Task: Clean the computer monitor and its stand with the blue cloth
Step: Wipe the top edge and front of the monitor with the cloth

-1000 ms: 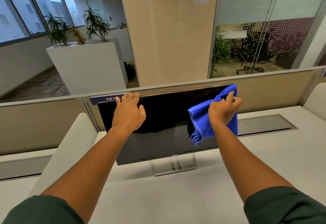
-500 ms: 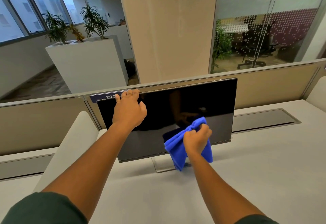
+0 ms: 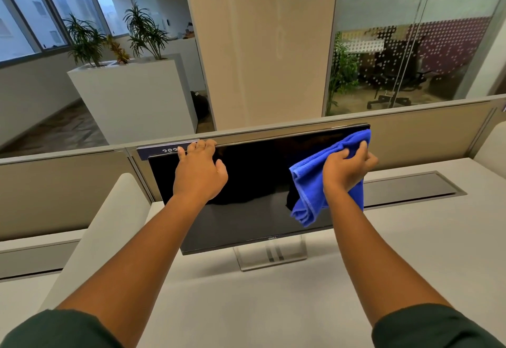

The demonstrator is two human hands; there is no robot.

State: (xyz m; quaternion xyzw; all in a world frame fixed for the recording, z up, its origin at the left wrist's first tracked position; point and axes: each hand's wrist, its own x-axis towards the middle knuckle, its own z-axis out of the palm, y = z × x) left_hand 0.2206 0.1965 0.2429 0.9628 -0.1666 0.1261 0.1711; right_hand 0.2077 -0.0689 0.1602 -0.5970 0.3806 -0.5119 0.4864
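A black computer monitor (image 3: pixel 254 197) stands on a silver stand (image 3: pixel 271 254) on the white desk, its screen dark and tilted slightly back. My left hand (image 3: pixel 198 173) grips the monitor's top edge near its left corner, fingers curled over the rim. My right hand (image 3: pixel 346 168) holds a bunched blue cloth (image 3: pixel 312 186) against the screen's upper right corner. The cloth hangs down over the right part of the screen and covers it there.
The white desk (image 3: pixel 273 306) stretches in front of me. A beige partition (image 3: pixel 424 131) runs behind the monitor. A grey cable hatch (image 3: pixel 410 188) lies flush in the desk to the right. A white curved divider (image 3: pixel 98 238) stands at the left.
My right hand has swept the blue cloth from the screen's lower middle back up to the upper right corner. My left hand has stayed on the top edge.
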